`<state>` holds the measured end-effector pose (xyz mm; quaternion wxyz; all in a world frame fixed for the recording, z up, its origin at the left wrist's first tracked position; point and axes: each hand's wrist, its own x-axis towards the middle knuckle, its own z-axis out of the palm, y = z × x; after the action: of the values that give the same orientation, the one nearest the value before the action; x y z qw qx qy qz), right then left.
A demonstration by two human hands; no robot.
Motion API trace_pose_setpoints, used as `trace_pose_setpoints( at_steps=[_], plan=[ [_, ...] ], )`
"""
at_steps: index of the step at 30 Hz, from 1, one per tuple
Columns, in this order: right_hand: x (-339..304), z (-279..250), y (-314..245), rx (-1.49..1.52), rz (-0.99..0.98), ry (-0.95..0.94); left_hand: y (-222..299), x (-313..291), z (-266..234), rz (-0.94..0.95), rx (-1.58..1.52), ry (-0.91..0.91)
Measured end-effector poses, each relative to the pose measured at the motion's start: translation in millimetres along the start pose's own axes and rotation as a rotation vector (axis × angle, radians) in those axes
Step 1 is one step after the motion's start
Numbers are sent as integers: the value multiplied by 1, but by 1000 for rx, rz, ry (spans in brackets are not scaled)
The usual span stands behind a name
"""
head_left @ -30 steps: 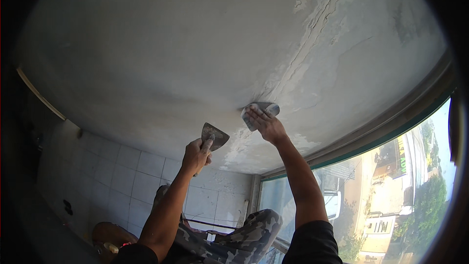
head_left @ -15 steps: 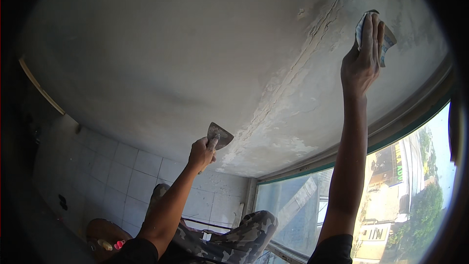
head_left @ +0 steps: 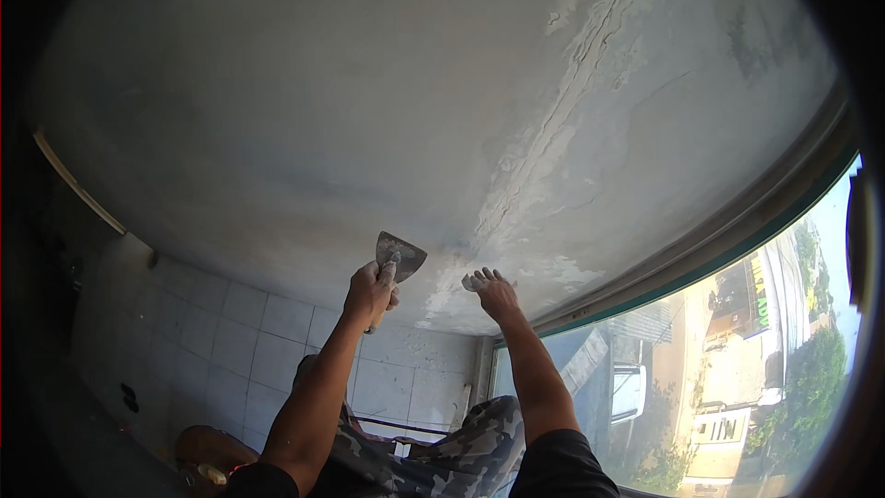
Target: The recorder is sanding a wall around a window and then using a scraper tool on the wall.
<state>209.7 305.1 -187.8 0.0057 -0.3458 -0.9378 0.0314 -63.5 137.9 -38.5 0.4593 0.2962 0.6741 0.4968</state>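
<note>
My left hand (head_left: 371, 293) is closed round the handle of a putty knife (head_left: 401, 256). Its broad, stained metal blade points up, near the lower end of a cracked, patched seam (head_left: 553, 124) in the grey plastered surface (head_left: 304, 101). To the right of the blade, my right hand (head_left: 496, 295) lies against the pale, patchy plaster at the seam's lower end. Its fingers are a little apart over a sheet of sandpaper (head_left: 468, 283); only a small pale edge of it shows beside the hand, and the rest is hidden.
A wide window (head_left: 636, 378) curves along the right, with a street and greenery behind the glass. White tiles (head_left: 244, 341) lie at the lower left. Camouflage trouser legs (head_left: 442, 461) show below my arms, with a round brown object (head_left: 212, 447) beside them.
My right hand has come down and left from high on the plaster, right of the seam, to the seam's lower end. My left hand with the putty knife has shifted slightly left.
</note>
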Motion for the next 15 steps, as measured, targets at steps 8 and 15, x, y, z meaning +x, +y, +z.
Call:
trace_pose_setpoints(
  at_steps=[8,15],
  plan=[
    [-52,-29,-66,1591,974,768,-18,-11,-15,-1,41,-1],
    [-94,-26,-122,2514,684,995,-31,-31,-7,95,14,-128]
  ],
)
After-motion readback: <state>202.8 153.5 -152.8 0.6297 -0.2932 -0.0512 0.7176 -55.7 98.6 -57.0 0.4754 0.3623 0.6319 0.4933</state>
